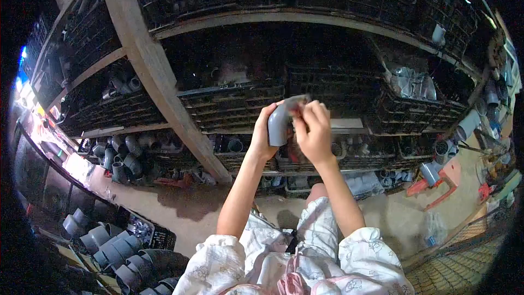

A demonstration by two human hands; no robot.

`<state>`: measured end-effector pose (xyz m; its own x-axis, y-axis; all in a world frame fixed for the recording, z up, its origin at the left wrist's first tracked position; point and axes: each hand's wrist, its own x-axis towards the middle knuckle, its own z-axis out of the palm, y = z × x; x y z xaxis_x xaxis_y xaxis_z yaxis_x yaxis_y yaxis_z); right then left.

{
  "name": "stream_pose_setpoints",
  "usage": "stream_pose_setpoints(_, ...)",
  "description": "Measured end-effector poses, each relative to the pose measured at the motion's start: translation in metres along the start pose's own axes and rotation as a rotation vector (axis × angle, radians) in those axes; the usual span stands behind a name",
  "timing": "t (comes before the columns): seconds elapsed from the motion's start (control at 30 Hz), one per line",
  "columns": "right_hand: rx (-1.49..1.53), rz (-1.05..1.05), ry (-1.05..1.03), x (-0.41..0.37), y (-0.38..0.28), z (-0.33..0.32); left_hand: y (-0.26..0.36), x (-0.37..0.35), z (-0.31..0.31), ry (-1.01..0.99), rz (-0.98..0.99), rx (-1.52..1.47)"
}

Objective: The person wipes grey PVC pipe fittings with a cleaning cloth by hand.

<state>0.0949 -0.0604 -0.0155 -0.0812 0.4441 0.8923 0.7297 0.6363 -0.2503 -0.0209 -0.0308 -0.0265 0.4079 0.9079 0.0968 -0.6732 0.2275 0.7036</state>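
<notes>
A grey curved pipe fitting is held up in front of the shelves. My left hand is wrapped round its left side. Beside its upper right end is my right hand, with fingers bent and pinched together near the opening. Something dark and reddish shows at those fingertips, but it is blurred, and I cannot make out what it is.
Wooden shelves with black crates stand ahead. Grey pipe fittings are piled at the lower left, more on the low shelf. A red stool-like object and a plastic bag lie on the right floor.
</notes>
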Motion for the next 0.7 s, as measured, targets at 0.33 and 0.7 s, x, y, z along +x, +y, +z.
stream_pose_setpoints(0.33, 0.024, -0.096, -0.047, 0.012, 0.018, 0.001, 0.001, 0.013, -0.01, 0.018, -0.078, -0.04)
stream_pose_setpoints(0.7, 0.059, 0.153, 0.02, -0.001, 0.003, 0.009, -0.008, 0.013, -0.006, 0.011, -0.02, -0.097)
